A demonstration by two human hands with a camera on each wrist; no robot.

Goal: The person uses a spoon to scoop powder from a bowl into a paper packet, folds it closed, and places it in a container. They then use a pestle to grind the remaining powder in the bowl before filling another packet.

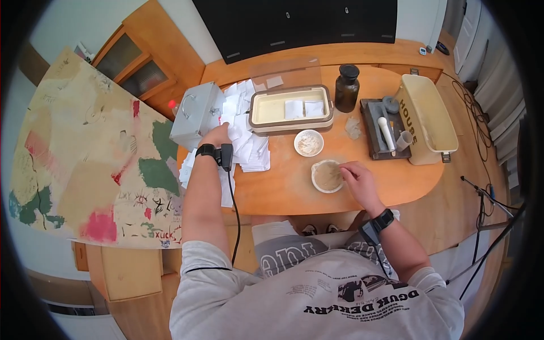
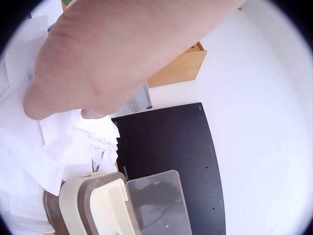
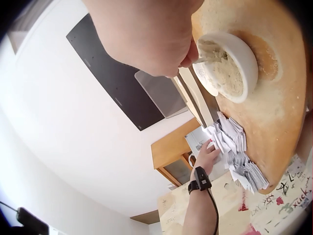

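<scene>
My right hand (image 1: 358,182) pinches a thin pale stick-like utensil (image 3: 201,60) at the rim of a thick-walled white mortar (image 1: 327,176). The utensil's far end dips into beige powder (image 3: 230,78) inside. My left hand (image 1: 216,136) reaches over a heap of folded white paper packets (image 1: 249,144), fingertips right at the papers; whether they grip one I cannot tell. Behind the mortar stands a small white bowl (image 1: 309,143) holding whitish powder. A cream box (image 1: 260,122) with its clear lid raised contains two white packets (image 1: 294,109).
A silver metal case (image 1: 195,113) stands left of the packets. At the right are a dark jar (image 1: 347,88), a dark tray (image 1: 374,148) bearing a white pestle (image 1: 386,134) and small cup (image 1: 404,140), and a long cream bin (image 1: 433,113). Crumpled film (image 1: 353,128) lies between.
</scene>
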